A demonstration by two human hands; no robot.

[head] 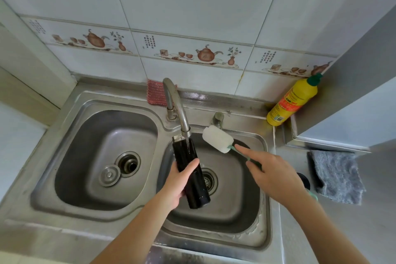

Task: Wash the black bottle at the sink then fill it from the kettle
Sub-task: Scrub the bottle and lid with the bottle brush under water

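steel counter (300,231), yellow bottle (291,102), grey cloth (337,176)

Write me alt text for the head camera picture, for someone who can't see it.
Over the right basin of a steel double sink, the left hand holds a black bottle under the running tap, while the right hand holds a sponge brush beside it. A yellow detergent bottle stands in the corner.

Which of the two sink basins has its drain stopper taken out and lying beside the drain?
The left basin: its round metal stopper lies on the floor beside the open drain. The right basin, under the black bottle, shows no loose stopper.
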